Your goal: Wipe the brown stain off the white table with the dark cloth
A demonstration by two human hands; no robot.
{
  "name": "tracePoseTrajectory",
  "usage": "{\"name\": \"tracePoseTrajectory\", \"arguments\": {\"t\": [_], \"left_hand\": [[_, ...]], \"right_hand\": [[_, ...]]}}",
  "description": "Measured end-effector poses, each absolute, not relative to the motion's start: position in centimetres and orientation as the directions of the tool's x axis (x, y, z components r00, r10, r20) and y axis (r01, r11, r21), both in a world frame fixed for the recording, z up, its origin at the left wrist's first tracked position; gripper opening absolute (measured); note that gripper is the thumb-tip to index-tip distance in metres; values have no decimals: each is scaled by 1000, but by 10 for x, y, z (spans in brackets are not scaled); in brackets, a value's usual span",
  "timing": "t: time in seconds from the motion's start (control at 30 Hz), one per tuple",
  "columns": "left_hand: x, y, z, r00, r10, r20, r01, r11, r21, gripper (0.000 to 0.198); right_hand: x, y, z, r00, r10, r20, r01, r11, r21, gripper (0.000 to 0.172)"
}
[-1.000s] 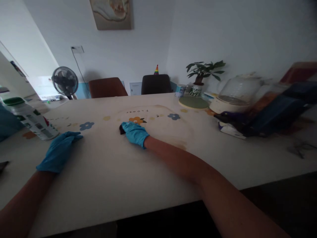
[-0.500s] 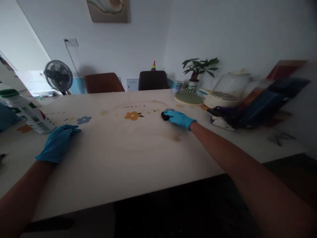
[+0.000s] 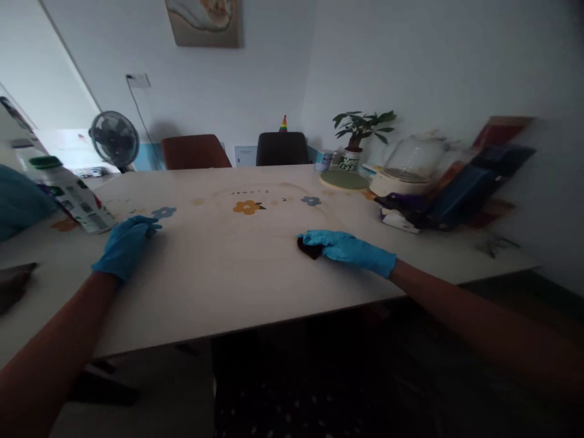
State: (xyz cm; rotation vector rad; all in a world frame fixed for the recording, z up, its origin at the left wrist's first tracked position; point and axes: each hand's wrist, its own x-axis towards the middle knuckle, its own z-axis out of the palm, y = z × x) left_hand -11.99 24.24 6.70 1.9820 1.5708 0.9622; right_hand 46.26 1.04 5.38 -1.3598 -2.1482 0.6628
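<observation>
My right hand (image 3: 344,248), in a blue glove, presses a small black sponge (image 3: 310,248) onto the white table (image 3: 219,292). The fingers curl over its top, hiding part of it. Faint brownish ring marks show on the tabletop near the printed orange flower (image 3: 247,207) and blue flower (image 3: 311,201). Over on the left, my gloved left hand (image 3: 128,243) lies on the table with its fingers stretched out and nothing in them. Just beyond it stands a white bottle with a green cap (image 3: 79,198), tilted in the view.
At the right stand a potted plant (image 3: 351,159), a green round mat (image 3: 344,179), a clear-domed appliance (image 3: 408,167) and a blurred dark blue object (image 3: 474,188). A dark item (image 3: 16,286) lies at the left edge. Two chairs and a fan (image 3: 115,139) are behind the table.
My right hand has moved the sponge toward the table's near side, off the blue flower and over the brownish smear. My left hand stays resting; the view has shifted slightly.
</observation>
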Motion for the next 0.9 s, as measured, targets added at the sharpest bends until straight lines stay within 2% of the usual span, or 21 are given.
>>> {"name": "tracePoseTrajectory", "arguments": {"t": [0.1,0.17,0.27,0.43,0.57,0.73,0.9], "left_hand": [[-109,234,71,19,979,202,529,-181,829,27],[-105,232,72,-4,983,184,471,-161,867,27],[-104,234,69,-11,984,177,440,-154,885,26],[-107,239,62,1,983,181,367,-169,915,25],[-109,243,56,-2,980,199,303,-189,934,25],[-114,249,47,8,980,198,252,-193,948,24],[-119,252,39,4,983,185,229,-181,957,29]], "right_hand": [[432,14,51,-484,862,150,585,446,-677,62],[407,24,48,-538,830,150,547,478,-687,63],[363,50,46,-592,788,167,500,522,-691,62],[285,114,44,-704,685,187,417,611,-673,73],[224,173,36,-745,631,217,384,671,-634,72],[158,245,28,-658,716,234,509,651,-563,75],[143,313,27,-543,802,249,610,581,-540,71]]}}
